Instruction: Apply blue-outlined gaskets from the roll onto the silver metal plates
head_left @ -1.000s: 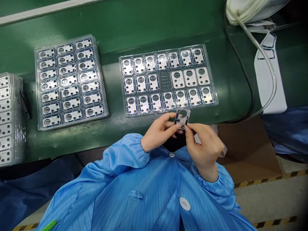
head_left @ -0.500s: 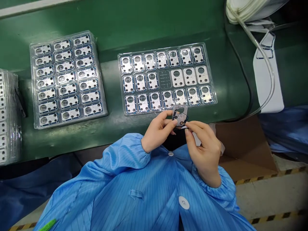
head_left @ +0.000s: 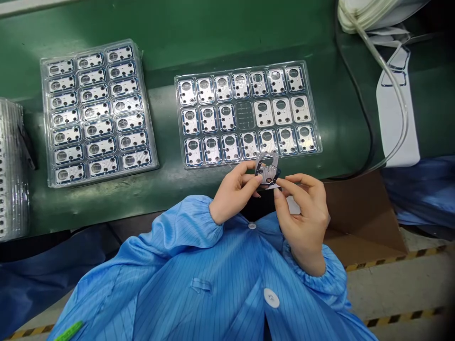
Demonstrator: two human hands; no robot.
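My left hand (head_left: 235, 192) grips a small silvery metal plate (head_left: 268, 171) by its left edge, between thumb and fingers. The plate has a large cutout at the top, small dark-ringed holes and dark patches along its rim. At its lower right corner is my right hand (head_left: 304, 213), thumb and index finger nearly together in a pinch. What lies in that pinch is too small to make out. A scrap of white (head_left: 273, 186) shows just under the plate. Beyond my hands lies a clear plastic tray (head_left: 244, 116) of similar plates, one pocket in its middle row bare.
A stack of filled clear trays (head_left: 151, 142) stands left on the green bench (head_left: 170, 189), with another tray stack (head_left: 24, 189) at the far left edge. On the right are a black cable (head_left: 355, 94), clear tubing (head_left: 403, 109) and a white sheet (head_left: 396, 123). A brown cardboard box (head_left: 366, 222) sits below.
My right fingers have shifted slightly right at the plate's lower corner, and the other fingers have lifted a little. The left hand keeps its hold. The view has shifted slightly.
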